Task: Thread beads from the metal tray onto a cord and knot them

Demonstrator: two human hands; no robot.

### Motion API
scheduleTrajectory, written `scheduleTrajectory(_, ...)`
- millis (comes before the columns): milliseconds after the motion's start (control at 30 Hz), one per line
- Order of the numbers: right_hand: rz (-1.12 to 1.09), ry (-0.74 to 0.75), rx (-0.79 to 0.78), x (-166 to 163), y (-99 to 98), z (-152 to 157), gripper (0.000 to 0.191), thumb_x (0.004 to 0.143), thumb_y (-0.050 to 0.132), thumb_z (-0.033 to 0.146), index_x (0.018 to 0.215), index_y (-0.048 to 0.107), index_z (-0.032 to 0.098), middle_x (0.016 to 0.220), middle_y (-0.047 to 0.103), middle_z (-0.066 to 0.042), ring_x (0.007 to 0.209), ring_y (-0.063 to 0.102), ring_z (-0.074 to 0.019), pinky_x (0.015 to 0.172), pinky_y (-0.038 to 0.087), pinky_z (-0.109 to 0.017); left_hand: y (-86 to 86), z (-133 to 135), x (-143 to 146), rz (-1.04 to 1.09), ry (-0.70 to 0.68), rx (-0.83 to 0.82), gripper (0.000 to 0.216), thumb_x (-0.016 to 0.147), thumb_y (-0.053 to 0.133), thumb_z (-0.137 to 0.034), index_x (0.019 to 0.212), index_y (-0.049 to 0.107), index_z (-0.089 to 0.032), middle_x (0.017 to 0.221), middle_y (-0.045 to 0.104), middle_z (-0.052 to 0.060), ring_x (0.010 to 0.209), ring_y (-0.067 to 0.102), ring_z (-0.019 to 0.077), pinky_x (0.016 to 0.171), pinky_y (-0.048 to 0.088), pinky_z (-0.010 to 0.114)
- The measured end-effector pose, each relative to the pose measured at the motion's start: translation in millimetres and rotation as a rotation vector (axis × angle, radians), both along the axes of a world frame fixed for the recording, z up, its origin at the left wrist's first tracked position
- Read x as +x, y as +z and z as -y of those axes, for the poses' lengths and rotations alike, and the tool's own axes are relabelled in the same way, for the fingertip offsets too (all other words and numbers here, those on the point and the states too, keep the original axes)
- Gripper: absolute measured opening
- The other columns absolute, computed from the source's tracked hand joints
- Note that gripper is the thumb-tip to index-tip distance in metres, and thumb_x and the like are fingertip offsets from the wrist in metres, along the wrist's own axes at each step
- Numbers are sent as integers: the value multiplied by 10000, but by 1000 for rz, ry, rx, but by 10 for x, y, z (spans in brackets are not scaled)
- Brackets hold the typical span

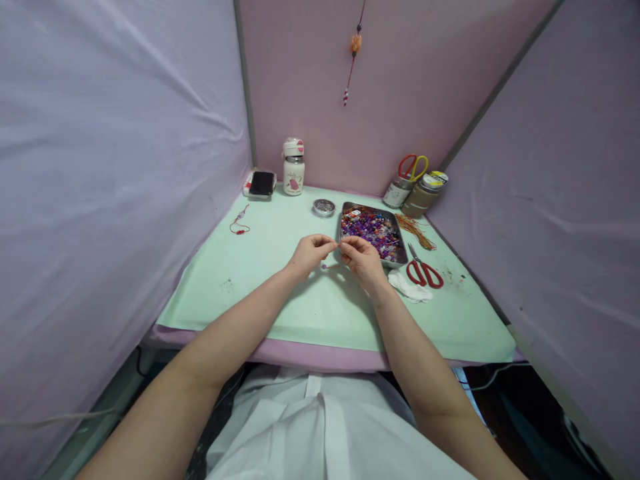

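Note:
My left hand (pixel 314 255) and my right hand (pixel 363 261) meet fingertip to fingertip above the table, just in front of a metal tray (pixel 342 230) of mixed beads. Both are closed in a pinch on a thin beaded cord. Below the fingers, a short reddish stretch of it shows with a small purple bead (pixel 323 266) at its left end. The exact spot between the fingertips is too small to make out. Loose purple, red and clear beads (pixel 373 230) fill the tray behind my right hand.
Red-handled scissors (pixel 424 273) and a crumpled white cloth (pixel 410 287) lie right of my hands. Farther back are a cord bundle (pixel 417 231), two jars (pixel 424 193), a round tin (pixel 324 208), a bottle (pixel 293 170) and a phone (pixel 263 183). A beaded string (pixel 240 223) lies left.

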State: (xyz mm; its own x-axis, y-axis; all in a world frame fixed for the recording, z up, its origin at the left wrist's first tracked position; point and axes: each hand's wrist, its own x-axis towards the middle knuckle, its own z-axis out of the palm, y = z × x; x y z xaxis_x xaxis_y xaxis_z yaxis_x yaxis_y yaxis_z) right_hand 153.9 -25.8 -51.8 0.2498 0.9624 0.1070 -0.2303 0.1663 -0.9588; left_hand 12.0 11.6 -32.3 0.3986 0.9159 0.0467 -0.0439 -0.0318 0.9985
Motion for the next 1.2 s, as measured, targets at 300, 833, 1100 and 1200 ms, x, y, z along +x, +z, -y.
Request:
scheduleTrajectory(300, -14, 21, 23, 9, -15, -6, 277, 589, 814, 345, 770, 657, 207, 668, 569, 36, 574, 467, -76, 564, 400, -230, 29, 19, -5, 13, 3, 41, 192, 669, 646, -347, 694, 623, -158, 575, 493, -19, 558, 410, 99, 542, 331, 259)
scheduleTrajectory(833, 31, 0, 12, -5, -13, -5, 325, 556, 819, 401, 760, 645, 217, 659, 570, 27, 571, 464, -95, 540, 407, -242, -8, -3, 3, 23, 3, 30, 184, 660, 657, -344, 690, 624, -165, 631, 539, -4, 570, 418, 95, 541, 332, 253)
scheduleTrajectory(1100, 53, -5, 25, 10, -26, -6, 290, 608, 791, 382, 792, 645, 212, 705, 578, 28, 572, 472, -81, 547, 409, -231, 7, 2, -5, 20, -13, 20, 195, 673, 660, -346, 703, 625, -157, 603, 517, -11, 554, 408, 91, 534, 327, 251)
scheduleTrajectory(1200, 89, -1, 25, 14, -39, -10, 273, 624, 776, 374, 792, 637, 210, 707, 573, 30, 555, 456, -77, 532, 390, -229, 17, 3, -10, 14, -30, 29, 198, 679, 656, -351, 707, 632, -156, 608, 522, -9, 557, 415, 92, 540, 329, 255)
